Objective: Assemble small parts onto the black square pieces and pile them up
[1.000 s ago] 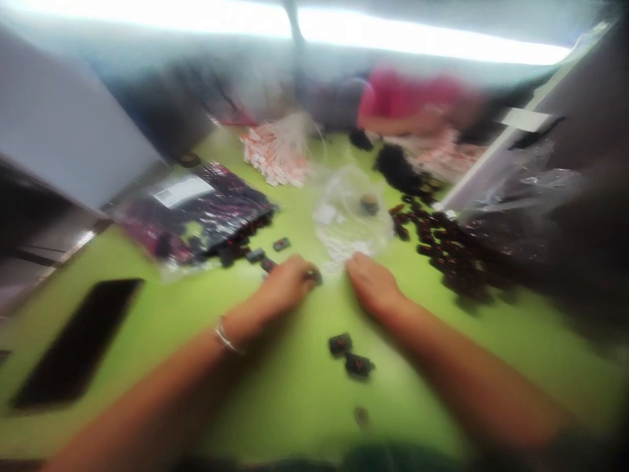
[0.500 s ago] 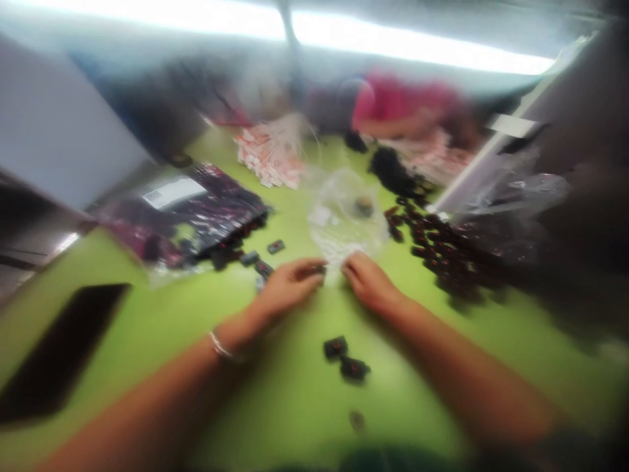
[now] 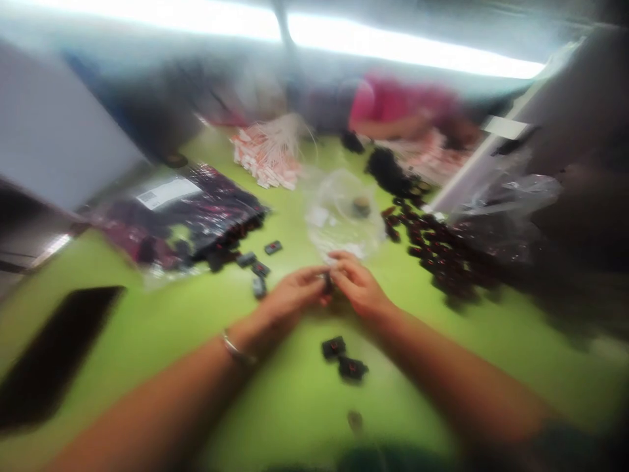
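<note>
At the middle of the green table [image 3: 275,413], my left hand [image 3: 299,292] pinches a small dark part [image 3: 328,282]. My right hand [image 3: 356,282] meets it from the right, its fingers closed at the same part; whether they hold something of their own is too blurred to tell. Just beyond the hands lies a clear plastic bag [image 3: 344,216] with small white pieces at its near edge. Nearer to me, two black parts with red marks [image 3: 352,368] rest close together. Several grey and black parts [image 3: 260,269] lie left of my left hand.
A plastic bag of dark parts [image 3: 216,210] lies left, a dark flat object [image 3: 59,354] nearer. Right is a heap of black parts [image 3: 442,255]. Behind are white-and-orange pieces with strands [image 3: 268,154] and a person in a pink top [image 3: 393,108]. A small round object [image 3: 354,421] lies near.
My right hand has moved left and its fingertips have come together with my left hand at the small dark part. My left hand has shifted slightly nearer to me.
</note>
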`<state>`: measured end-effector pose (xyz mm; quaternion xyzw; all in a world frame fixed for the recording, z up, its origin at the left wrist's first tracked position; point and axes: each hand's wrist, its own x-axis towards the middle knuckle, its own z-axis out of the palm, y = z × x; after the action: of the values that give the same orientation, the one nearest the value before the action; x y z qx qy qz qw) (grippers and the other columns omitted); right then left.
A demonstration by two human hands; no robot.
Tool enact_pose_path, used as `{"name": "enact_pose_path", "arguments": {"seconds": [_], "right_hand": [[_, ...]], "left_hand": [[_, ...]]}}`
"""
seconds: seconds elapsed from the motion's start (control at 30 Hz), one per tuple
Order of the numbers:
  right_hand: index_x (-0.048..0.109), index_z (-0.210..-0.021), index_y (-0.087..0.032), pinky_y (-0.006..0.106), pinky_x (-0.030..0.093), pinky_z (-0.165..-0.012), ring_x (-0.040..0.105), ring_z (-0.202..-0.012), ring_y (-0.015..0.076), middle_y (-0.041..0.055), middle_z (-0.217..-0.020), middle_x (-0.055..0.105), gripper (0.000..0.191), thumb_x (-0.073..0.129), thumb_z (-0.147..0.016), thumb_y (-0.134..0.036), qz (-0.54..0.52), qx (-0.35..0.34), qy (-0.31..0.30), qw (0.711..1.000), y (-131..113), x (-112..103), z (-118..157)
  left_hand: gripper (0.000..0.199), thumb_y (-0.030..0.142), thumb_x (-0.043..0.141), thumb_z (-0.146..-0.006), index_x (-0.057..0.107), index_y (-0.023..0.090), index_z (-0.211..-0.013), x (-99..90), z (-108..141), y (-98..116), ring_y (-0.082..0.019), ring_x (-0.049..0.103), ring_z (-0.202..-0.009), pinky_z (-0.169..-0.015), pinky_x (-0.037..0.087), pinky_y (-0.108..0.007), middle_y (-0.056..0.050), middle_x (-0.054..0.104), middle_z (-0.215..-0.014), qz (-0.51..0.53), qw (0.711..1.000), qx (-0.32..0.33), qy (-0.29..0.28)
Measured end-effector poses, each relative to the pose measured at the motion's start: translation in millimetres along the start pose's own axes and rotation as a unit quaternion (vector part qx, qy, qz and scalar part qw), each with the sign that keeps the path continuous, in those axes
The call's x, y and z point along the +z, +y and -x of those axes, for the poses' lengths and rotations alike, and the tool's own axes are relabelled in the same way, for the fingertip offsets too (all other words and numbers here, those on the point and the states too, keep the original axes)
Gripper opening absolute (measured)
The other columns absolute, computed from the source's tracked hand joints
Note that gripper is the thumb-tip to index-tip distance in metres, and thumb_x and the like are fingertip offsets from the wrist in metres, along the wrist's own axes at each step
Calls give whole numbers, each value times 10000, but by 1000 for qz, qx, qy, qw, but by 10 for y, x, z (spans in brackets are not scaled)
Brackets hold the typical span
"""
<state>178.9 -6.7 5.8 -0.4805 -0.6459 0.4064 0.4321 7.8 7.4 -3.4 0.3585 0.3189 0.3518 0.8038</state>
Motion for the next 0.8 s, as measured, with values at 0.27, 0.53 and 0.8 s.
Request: {"name": "enact_pose_path", "arguments": {"seconds": [0.27, 0.53, 0.8], "right_hand": [[551, -784, -191, 346, 467, -919, 464, -1198, 210, 103, -1245, 448, 201, 520, -874, -368, -28, 19, -13, 999, -23, 28, 23], [526, -783, -202, 343, 389, -1009, 431, -1242, 190, 98, -1157, 492, 130, 477, -888, -260, 29, -25, -2, 999, 1, 37, 8], [518, -772, -200, 373, 353, -1035, 449, -1202, 196, 99, -1139, 482, 125, 473, -888, -210, 66, -51, 21, 996, -27, 72, 40]], "left_hand": [[377, 264, 775, -704, 687, 146, -1051, 45, 10, 2, -119, 606, -684, -673, 459, -239, -63, 681, -802, 9, 1000, 11, 12], [378, 255, 789, -686, 692, 152, -1036, 49, 9, 11, -120, 613, -686, -679, 459, -244, -61, 686, -807, 17, 1000, 1, 16], [357, 244, 796, -679, 680, 142, -1000, 61, 14, 21, -110, 617, -667, -663, 473, -231, -52, 688, -807, 24, 999, -3, 20]]}}
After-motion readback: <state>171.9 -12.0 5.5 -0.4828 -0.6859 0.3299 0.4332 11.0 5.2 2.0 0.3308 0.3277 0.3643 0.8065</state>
